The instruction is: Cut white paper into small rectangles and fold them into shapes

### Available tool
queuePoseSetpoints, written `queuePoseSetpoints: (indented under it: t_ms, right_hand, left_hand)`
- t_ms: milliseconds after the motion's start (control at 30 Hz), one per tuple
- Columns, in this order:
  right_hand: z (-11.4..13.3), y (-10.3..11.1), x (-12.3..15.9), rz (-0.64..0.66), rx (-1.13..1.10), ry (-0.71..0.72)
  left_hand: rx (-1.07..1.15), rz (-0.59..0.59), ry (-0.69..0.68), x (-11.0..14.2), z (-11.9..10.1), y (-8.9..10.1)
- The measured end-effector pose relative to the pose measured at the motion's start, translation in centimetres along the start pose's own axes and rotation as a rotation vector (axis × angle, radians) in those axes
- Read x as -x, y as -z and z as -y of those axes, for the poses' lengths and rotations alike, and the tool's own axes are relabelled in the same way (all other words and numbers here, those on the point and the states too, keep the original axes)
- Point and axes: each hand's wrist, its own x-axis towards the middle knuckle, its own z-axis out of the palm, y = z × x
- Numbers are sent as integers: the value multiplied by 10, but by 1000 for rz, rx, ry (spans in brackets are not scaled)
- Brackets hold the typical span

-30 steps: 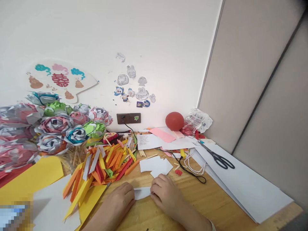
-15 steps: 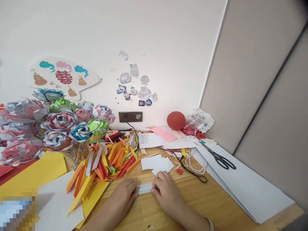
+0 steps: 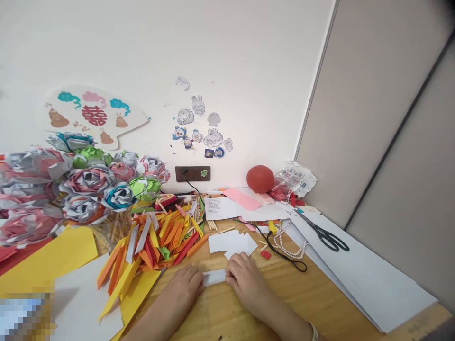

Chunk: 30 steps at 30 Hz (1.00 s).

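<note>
A narrow folded strip of white paper (image 3: 214,277) lies low over the wooden table, stretched between my two hands. At its left end my left hand (image 3: 186,283) has its fingers closed on the paper. My right hand (image 3: 245,279) pinches the right end between thumb and fingers. Just beyond the strip, several loose white paper pieces (image 3: 229,241) lie on the table, close to my right fingertips. To the left is a pile of folded orange, yellow, red and white paper strips (image 3: 167,232).
Paper flowers (image 3: 88,182) crowd the left side. Yellow sheets (image 3: 74,251) lie in front of them. At the right are scissors (image 3: 325,237) on long white sheets (image 3: 377,279), a bead string (image 3: 280,246) and a black cord (image 3: 287,258). A red balloon (image 3: 260,178) rests against the wall.
The left hand's fingers have flattened slightly along the paper strip. My right hand has barely shifted, and both hands still hold the strip's ends.
</note>
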Motion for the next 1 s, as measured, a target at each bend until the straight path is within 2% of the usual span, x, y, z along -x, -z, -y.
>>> queuePoseSetpoints:
  t_ms: [267, 533, 800, 1000]
  right_hand:
    - [7, -6, -2, -38, 35, -152]
    - [12, -7, -6, -1, 107, -192]
    - [12, -10, -4, -27, 212, -130]
    - [15, -13, -1, -32, 262, 171]
  left_hand:
    - [52, 91, 290, -9, -16, 12]
    - [126, 156, 340, -13, -19, 27]
    - [84, 126, 363, -15, -21, 29]
    - [92, 112, 379, -15, -21, 30]
